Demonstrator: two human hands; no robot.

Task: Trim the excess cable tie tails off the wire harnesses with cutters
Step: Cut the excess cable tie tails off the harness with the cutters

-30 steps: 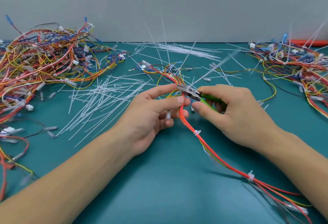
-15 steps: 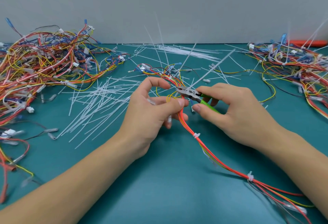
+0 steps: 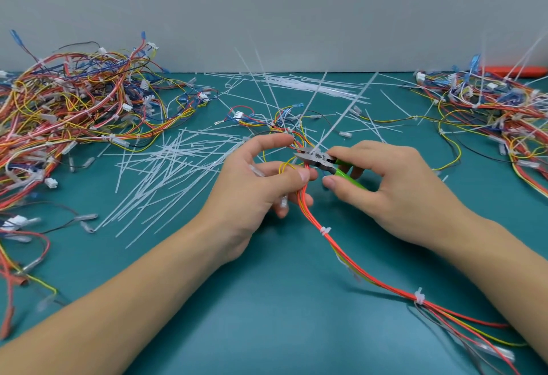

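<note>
A red, orange and yellow wire harness runs from the table's middle toward the lower right, bound by white cable ties with cut tails. My left hand grips the harness between thumb and fingers. My right hand holds green-handled cutters. Their metal jaws sit at the base of a long white tie tail that stands up from the harness and slants to the upper right.
A large tangle of harnesses fills the left side, another heap the right. Cut white tie tails litter the teal table left of my hands. More long ties lie at the back by the grey wall.
My left index finger has lifted and curled over the harness. The cutters stayed at the tie tail, shifting slightly left. The view moved a little.
</note>
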